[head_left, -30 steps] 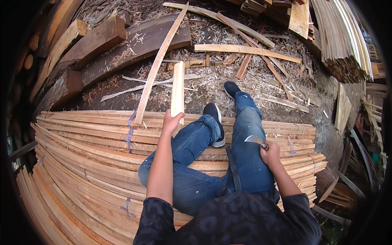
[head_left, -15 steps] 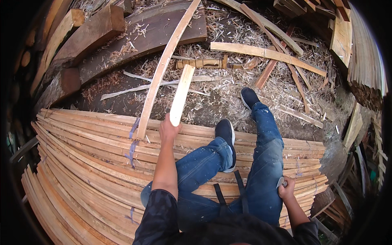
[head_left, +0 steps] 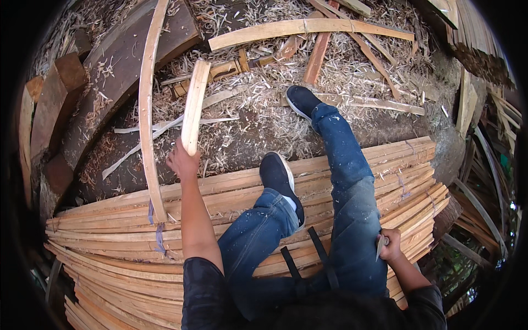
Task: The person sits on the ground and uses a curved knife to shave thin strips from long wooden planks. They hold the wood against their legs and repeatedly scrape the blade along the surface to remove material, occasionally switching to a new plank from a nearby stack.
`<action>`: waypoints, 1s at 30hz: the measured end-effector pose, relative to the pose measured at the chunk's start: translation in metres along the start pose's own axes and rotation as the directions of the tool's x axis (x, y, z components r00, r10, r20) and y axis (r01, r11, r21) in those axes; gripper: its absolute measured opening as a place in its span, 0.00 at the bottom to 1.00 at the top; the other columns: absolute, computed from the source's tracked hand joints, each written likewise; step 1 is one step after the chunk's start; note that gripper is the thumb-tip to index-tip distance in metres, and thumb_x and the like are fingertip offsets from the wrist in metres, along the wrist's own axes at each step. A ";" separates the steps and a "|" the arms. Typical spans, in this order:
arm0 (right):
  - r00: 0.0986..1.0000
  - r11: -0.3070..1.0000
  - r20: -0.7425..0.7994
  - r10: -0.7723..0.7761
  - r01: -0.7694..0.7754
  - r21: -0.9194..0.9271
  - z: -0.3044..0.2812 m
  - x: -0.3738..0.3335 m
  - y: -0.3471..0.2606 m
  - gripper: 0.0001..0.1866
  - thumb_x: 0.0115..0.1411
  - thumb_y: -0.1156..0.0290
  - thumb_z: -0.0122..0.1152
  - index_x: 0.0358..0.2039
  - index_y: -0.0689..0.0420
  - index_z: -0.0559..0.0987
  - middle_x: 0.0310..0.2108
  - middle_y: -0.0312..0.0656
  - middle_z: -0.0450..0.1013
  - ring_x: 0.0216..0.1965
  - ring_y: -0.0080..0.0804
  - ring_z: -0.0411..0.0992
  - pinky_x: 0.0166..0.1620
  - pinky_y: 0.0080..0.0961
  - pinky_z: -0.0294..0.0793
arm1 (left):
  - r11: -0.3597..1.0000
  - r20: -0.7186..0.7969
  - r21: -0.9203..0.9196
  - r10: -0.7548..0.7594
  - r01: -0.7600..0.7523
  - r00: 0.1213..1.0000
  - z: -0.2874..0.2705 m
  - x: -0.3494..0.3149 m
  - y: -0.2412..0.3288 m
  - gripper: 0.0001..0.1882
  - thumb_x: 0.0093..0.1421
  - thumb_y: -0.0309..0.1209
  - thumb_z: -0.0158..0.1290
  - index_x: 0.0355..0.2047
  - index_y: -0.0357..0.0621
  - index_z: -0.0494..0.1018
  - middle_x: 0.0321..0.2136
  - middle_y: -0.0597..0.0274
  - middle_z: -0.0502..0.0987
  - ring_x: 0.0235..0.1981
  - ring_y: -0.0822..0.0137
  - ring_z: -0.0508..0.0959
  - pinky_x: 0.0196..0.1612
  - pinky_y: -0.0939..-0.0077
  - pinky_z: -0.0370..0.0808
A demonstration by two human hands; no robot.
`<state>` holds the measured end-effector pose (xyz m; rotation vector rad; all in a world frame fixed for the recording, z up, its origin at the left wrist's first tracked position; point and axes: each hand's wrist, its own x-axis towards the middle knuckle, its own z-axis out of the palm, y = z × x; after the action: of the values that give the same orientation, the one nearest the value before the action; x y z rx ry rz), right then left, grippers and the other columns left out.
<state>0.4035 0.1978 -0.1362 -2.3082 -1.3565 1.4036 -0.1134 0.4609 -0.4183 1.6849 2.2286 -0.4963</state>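
My left hand (head_left: 183, 160) is stretched out ahead, closed around the lower end of a short pale piece of wood (head_left: 195, 104). The piece points away from me, tilted slightly right. Just left of it, a long curved wood strip (head_left: 147, 99) rests with its near end on the stacked slats (head_left: 220, 181). Beside my right thigh, my right hand (head_left: 392, 245) grips a knife (head_left: 380, 246). The short blade shows against my jeans; most of the handle is hidden in my fist.
Bundled slats lie beneath my legs, tied with purple string (head_left: 159, 237). Wood shavings (head_left: 264, 104) cover the ground ahead. Thick timber beams (head_left: 126, 66) lie at the far left. A pale strip (head_left: 308, 28) crosses a reddish stick (head_left: 319, 55). Stacked wood (head_left: 476, 33) stands at far right.
The view has turned, shifting the scene leftward. My left hand has reached farther out with the wood piece. The knife blade shows more; my right hand stays beside my thigh.
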 end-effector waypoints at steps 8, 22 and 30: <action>0.996 0.996 0.023 -0.089 0.088 0.018 -0.005 0.009 -0.002 0.15 0.45 0.69 0.58 0.09 0.56 0.65 0.08 0.46 0.59 0.10 0.47 0.63 0.17 0.34 0.61 | 0.975 0.159 0.130 -0.198 0.179 0.967 0.008 0.021 0.025 0.46 0.49 0.44 0.63 0.64 0.45 0.54 0.57 0.47 0.68 0.59 0.45 0.66 0.62 0.40 0.56; 0.979 0.975 0.014 -0.203 0.200 0.092 -0.006 0.017 0.011 0.16 0.45 0.71 0.60 0.08 0.54 0.64 0.07 0.44 0.57 0.09 0.45 0.60 0.16 0.35 0.58 | 0.995 0.164 -0.051 -0.071 0.080 0.984 0.024 0.017 0.058 0.43 0.48 0.43 0.63 0.61 0.44 0.58 0.56 0.42 0.67 0.59 0.43 0.65 0.61 0.48 0.62; 0.981 0.967 0.003 -0.195 0.192 0.165 -0.006 0.018 0.011 0.12 0.44 0.73 0.62 0.11 0.55 0.68 0.09 0.44 0.61 0.11 0.45 0.64 0.17 0.34 0.61 | 0.965 -0.125 -0.187 0.163 -0.185 0.979 -0.022 0.031 0.062 0.35 0.50 0.36 0.62 0.57 0.40 0.62 0.49 0.37 0.68 0.53 0.41 0.68 0.58 0.54 0.64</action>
<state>0.4178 0.2068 -0.1500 -2.0051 -1.3726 1.4212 -0.0626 0.5135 -0.4178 1.8169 2.0959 -0.1377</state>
